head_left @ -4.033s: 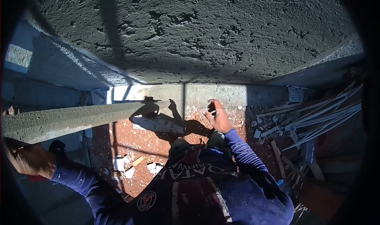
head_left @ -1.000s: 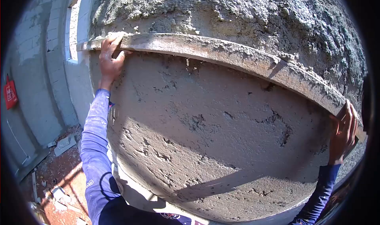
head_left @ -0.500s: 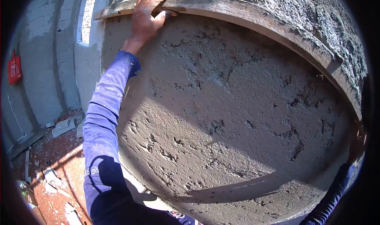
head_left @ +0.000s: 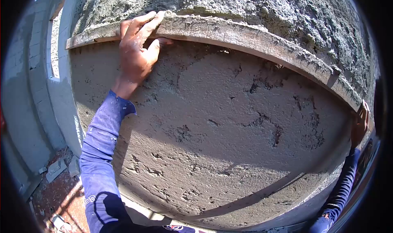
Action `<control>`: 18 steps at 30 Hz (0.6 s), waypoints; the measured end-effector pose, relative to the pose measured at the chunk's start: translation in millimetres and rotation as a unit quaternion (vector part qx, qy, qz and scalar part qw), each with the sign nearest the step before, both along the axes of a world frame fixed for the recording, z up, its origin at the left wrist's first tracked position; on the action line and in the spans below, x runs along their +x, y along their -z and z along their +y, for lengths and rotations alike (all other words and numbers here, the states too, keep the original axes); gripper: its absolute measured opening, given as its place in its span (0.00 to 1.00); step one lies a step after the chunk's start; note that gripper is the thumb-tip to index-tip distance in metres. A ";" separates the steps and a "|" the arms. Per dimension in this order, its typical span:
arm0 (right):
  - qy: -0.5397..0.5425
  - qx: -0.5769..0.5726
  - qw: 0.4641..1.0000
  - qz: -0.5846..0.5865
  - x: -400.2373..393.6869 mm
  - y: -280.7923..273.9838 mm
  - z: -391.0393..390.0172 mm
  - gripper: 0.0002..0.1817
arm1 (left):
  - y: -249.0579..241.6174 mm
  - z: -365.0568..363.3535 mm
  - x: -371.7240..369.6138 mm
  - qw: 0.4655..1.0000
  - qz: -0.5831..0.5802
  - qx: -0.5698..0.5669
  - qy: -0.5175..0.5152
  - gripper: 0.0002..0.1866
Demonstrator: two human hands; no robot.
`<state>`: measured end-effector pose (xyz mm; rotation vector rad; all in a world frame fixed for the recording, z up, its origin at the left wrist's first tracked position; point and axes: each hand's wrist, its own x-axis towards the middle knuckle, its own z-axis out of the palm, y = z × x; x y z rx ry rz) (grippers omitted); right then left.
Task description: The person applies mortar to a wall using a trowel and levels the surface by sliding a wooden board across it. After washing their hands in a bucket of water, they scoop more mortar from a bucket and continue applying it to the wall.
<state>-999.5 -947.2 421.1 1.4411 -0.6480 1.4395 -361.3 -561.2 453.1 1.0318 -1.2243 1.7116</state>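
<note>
A long wooden board [head_left: 229, 33] lies lengthwise across the wall, its edge coated with mortar. Near its left end, my left hand [head_left: 137, 48] grips it, fingers over the top edge and thumb below. At the far right, my right hand [head_left: 360, 124] holds the board's other end, partly in shadow. Under the board spreads grey plaster [head_left: 213, 106] with pits and rough patches. Above it the mortar [head_left: 254, 5] is rougher and coarser.
A narrow window opening [head_left: 55, 44] is at the left, beside a grey block wall [head_left: 20, 93]. Broken block pieces [head_left: 56, 169] and debris lie on the reddish ground at the lower left.
The view has shifted, so the board and my left hand appear lower and further left. More rough mortar shows above the board. Both hands still hold it.
</note>
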 end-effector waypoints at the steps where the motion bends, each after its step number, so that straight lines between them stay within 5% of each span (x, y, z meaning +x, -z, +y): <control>1: 0.007 -0.015 1.000 0.005 5.9 -18.7 2.1 0.27 | -13.4 -2.4 4.6 1.000 -0.003 -0.012 -0.007 0.30; 4: 0.029 -0.032 0.999 0.032 39.3 -65.0 17.1 0.18 | -32.0 14.7 39.7 0.999 -0.009 -0.032 0.005 0.27; 6: 0.047 -0.068 0.994 0.070 69.4 -80.2 40.2 0.11 | -32.3 36.4 63.7 0.995 0.090 0.013 0.032 0.26; 8: 0.025 -0.053 0.998 0.032 126.9 -78.0 88.4 0.15 | -36.6 55.6 117.0 0.999 0.028 -0.023 -0.037 0.26; 9: 0.005 -0.074 0.997 0.010 142.2 -78.2 101.7 0.24 | -30.7 62.2 134.9 0.982 0.109 0.040 0.147 0.27; 10: 0.019 -0.122 0.991 0.051 151.7 -73.8 107.8 0.30 | -25.4 75.3 129.3 0.998 0.037 0.004 -0.052 0.26; 11: 0.028 -0.144 0.987 0.062 156.3 -68.1 110.6 0.29 | -11.7 85.9 157.6 0.989 0.032 -0.028 -0.139 0.24; 13: -0.018 -0.127 0.991 0.045 154.4 -47.9 116.1 0.28 | 16.5 95.5 193.7 0.976 0.075 -0.045 -0.200 0.23; 16: 0.005 -0.042 0.999 0.014 101.7 -15.5 98.8 0.29 | 44.3 57.6 124.9 0.989 0.131 0.045 0.046 0.30; 18: -0.013 -0.036 0.999 0.005 82.3 -18.3 74.8 0.29 | 40.2 30.3 65.7 0.995 0.090 0.047 -0.011 0.32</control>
